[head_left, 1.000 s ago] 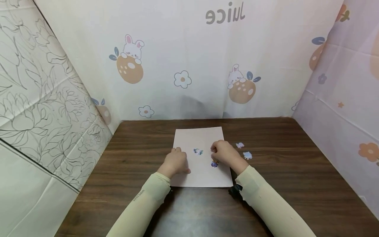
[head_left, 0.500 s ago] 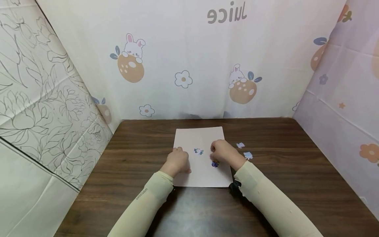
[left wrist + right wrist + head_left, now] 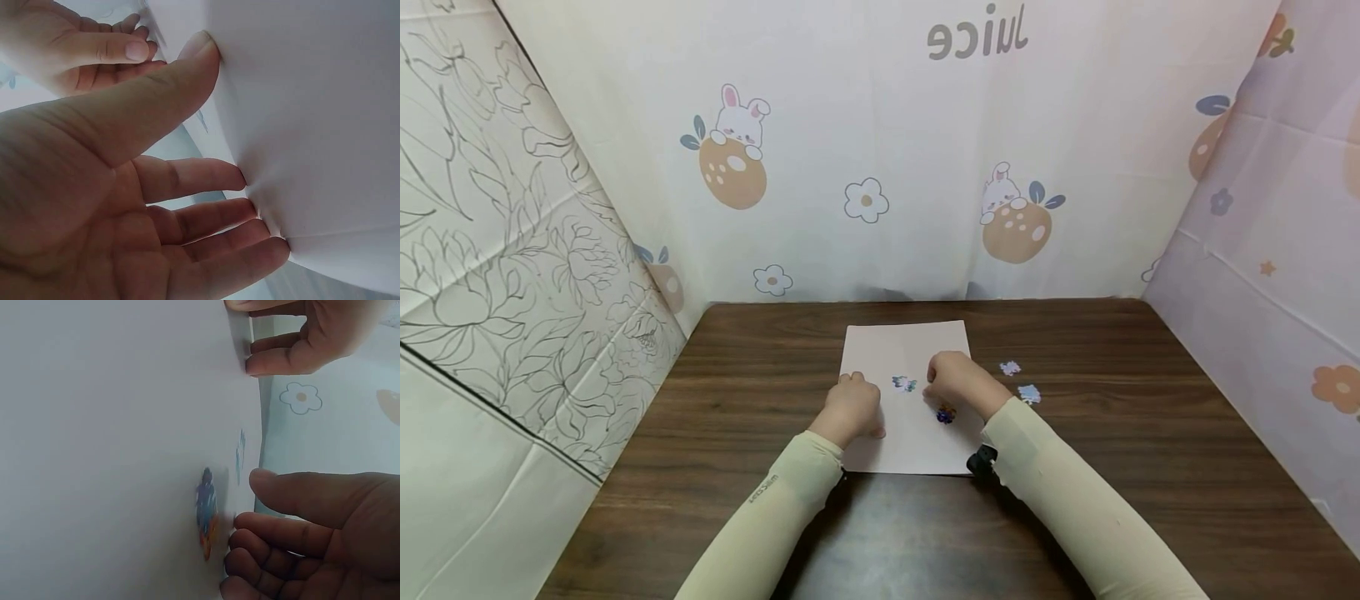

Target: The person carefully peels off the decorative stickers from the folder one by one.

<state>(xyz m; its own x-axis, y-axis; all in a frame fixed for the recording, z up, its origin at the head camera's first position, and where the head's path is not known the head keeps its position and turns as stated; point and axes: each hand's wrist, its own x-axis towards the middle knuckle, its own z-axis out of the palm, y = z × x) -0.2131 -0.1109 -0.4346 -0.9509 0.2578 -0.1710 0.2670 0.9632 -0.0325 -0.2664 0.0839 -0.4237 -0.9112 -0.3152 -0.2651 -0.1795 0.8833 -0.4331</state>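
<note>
A sheet of white paper (image 3: 910, 337) lies on the brown table. Its left side is under my left hand (image 3: 851, 407), whose thumb and fingertips press on the sheet. A small blue-green flower-like cutout or sticker (image 3: 904, 383) lies on the paper between the hands. My right hand (image 3: 961, 382) is over the right part, its bent fingertips touching the paper. In the right wrist view its thumb (image 3: 300, 495) is raised and nothing is gripped. Just below this hand lies a purple and orange flower-like piece (image 3: 946, 414), also seen flat on the sheet in the right wrist view.
Two pale blue and lilac pieces (image 3: 1029, 393) (image 3: 1010, 367) lie on the table (image 3: 1097, 433) right of the paper. Behind the table hangs a patterned curtain (image 3: 865, 125), with further cloth on both sides. A dark wrist device (image 3: 981, 461) sits under the right sleeve.
My right hand has shifted a little left and away, leaving more of the purple and orange piece in sight. The left hand stays on the paper's left side.
</note>
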